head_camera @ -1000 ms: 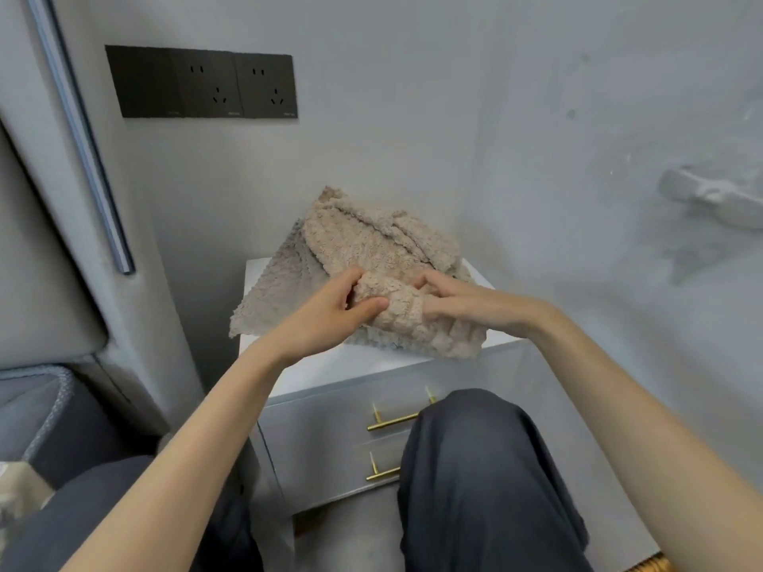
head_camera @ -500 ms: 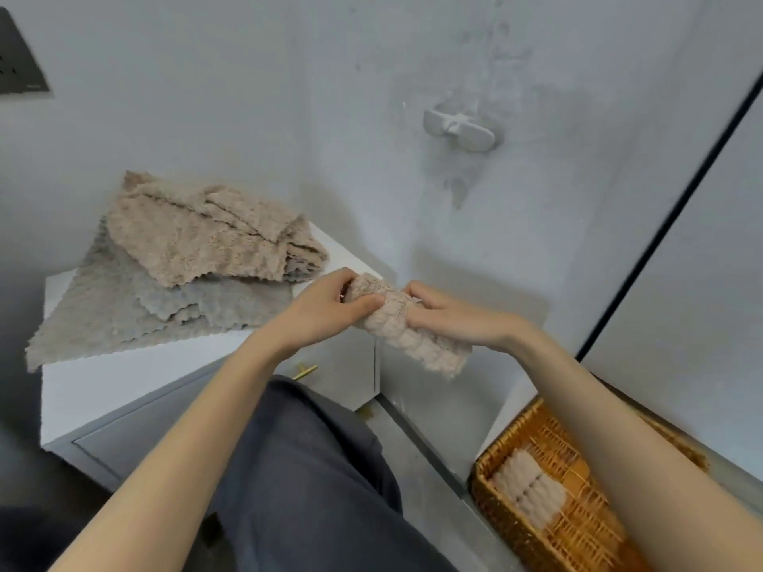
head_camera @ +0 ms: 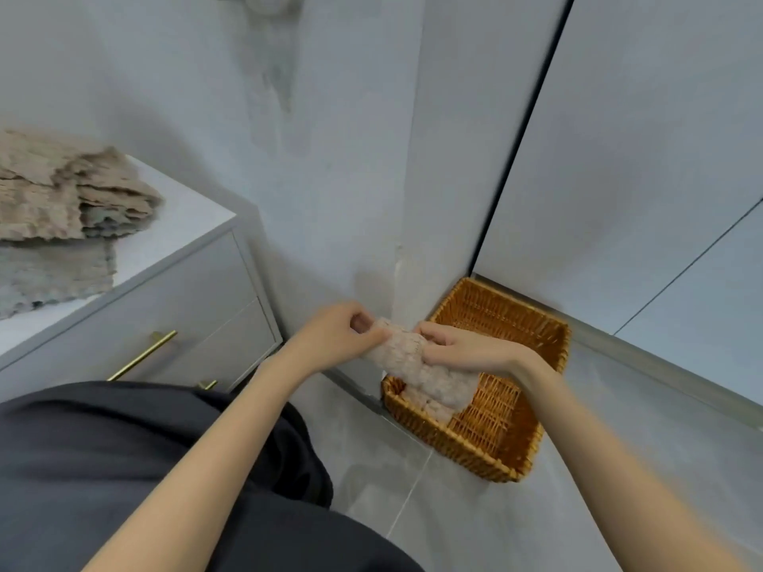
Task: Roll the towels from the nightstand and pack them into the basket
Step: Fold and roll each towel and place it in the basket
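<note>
Both hands hold a rolled beige towel [head_camera: 406, 357] over the left end of a woven orange basket [head_camera: 532, 443] on the floor. My left hand [head_camera: 338, 336] grips the roll's upper left end, and my right hand [head_camera: 462, 346] grips it from the right. The roll slants down to the right into the basket. Under it lies another rolled towel [head_camera: 429, 402], mostly hidden. A pile of loose beige and grey towels [head_camera: 62, 208] rests on the white nightstand [head_camera: 194, 216] at the left.
The basket stands in the corner where the grey wall [head_camera: 330, 179] meets tall cabinet doors [head_camera: 660, 158]. The nightstand has drawers with gold handles [head_camera: 142, 355]. My knee in dark trousers [head_camera: 144, 468] fills the lower left. Grey floor tiles [head_camera: 475, 522] lie in front.
The view swung right from the nightstand to the basket. Both hands carried the rolled towel off the nightstand, rightward and down, to over the basket.
</note>
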Available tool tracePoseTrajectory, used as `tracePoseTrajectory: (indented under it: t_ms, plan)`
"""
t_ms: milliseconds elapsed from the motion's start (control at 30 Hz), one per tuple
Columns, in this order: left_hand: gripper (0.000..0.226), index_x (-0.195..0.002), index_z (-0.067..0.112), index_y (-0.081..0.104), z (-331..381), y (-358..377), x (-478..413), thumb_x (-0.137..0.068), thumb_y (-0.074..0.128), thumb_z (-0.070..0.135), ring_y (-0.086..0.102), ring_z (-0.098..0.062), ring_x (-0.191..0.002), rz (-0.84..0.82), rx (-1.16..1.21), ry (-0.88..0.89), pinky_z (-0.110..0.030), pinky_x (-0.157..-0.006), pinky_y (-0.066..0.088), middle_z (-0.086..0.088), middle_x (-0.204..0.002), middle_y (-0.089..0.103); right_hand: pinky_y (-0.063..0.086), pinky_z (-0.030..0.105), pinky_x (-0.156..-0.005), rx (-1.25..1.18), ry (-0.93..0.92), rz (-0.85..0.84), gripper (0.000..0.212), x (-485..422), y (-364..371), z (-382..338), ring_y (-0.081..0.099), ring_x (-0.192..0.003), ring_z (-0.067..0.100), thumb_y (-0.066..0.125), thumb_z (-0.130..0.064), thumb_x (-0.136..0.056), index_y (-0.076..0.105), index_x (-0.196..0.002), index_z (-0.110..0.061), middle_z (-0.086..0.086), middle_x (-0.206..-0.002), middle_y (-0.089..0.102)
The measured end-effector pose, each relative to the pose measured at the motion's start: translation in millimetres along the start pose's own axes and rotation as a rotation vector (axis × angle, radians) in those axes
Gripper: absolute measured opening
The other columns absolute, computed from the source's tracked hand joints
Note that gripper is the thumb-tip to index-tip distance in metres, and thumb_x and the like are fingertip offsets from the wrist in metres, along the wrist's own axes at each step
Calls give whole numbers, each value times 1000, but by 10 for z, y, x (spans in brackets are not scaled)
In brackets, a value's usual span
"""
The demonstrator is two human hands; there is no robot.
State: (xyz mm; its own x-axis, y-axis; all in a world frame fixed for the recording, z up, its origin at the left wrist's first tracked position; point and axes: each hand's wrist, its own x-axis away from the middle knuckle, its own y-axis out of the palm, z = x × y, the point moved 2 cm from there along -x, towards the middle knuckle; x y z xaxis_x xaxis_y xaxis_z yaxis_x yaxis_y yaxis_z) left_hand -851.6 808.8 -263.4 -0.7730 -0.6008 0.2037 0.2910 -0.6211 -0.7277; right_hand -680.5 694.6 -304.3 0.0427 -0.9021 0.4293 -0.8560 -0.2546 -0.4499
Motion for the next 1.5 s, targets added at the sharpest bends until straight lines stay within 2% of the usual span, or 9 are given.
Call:
tracePoseTrajectory:
  t_ms: [200, 400, 467, 567, 667, 933, 1133, 1333, 1500]
  plan:
    - [24, -111, 16, 61, -43, 427, -175, -95, 51, 31, 55, -12, -100, -45, 47, -12, -24, -82, 42, 3, -107, 62, 42, 30, -76, -241, 323, 211, 36, 37, 136, 1212, 50, -88, 16, 45, -40, -95, 49, -107, -7, -1, -99, 52]
    - [24, -115, 20, 61, -174, 614, -238, -97, 49, 30, 51, -3, -94, -4, 149, -21, -17, -73, 35, 12, -105, 58, 43, 29, -53, -648, 638, 670, 19, -165, 498, 2114, 50, -68, 19, 44, -32, -96, 40, -88, -16, 8, -86, 48]
    - [25, -117, 21, 61, -228, 651, -249, -97, 48, 31, 51, -3, -97, -11, 163, -34, -19, -79, 36, 12, -108, 59, 47, 30, -55, -818, 735, 783, 15, -236, 587, 2301, 52, -72, 21, 43, -29, -98, 41, -98, -14, 9, -91, 49]
    - [25, -118, 22, 60, -311, 687, -258, -97, 47, 29, 51, -4, -99, -8, 170, -66, -21, -83, 36, 12, -111, 59, 52, 39, -84, -1054, 851, 880, 41, -346, 695, 2523, 57, -106, 30, 44, -26, -101, 41, -132, 0, 15, -124, 52]
    - [24, -118, 23, 60, -424, 727, -264, -97, 48, 28, 51, -3, -100, -4, 181, -97, -20, -83, 36, 13, -109, 58, 46, 38, -80, -1171, 917, 898, 47, -438, 762, 2590, 54, -115, 31, 44, -26, -101, 37, -141, -1, 14, -136, 49]
    - [23, -117, 24, 60, -670, 714, -298, -97, 49, 26, 50, -2, -99, 5, 225, -139, -14, -79, 35, 13, -106, 57, 42, 41, -105, -1135, 1031, 818, 45, -727, 868, 2704, 47, -127, 30, 42, -17, -101, 34, -144, -5, 14, -143, 44]
    - [21, -114, 26, 60, -702, 687, -364, -97, 48, 27, 50, 0, -98, 7, 239, -152, -9, -73, 35, 14, -106, 58, 42, 34, -81, -1073, 1041, 782, 38, -839, 916, 2708, 54, -107, 30, 42, -7, -101, 39, -139, 0, 16, -139, 46]
    - [22, -116, 25, 60, -689, 667, -385, -98, 47, 27, 52, -4, -104, 4, 246, -147, -17, -82, 37, 12, -110, 60, 49, 41, -96, -872, 1035, 886, 44, -786, 937, 2873, 53, -115, 33, 53, -3, -94, 39, -136, -4, 20, -133, 48]
    - [21, -114, 25, 60, -706, 676, -376, -98, 47, 27, 50, -2, -98, 6, 230, -145, -4, -69, 32, 14, -106, 58, 57, 35, -71, -785, 964, 909, 51, -734, 871, 2861, 61, -91, 30, 52, 4, -91, 36, -134, -19, 21, -127, 50]
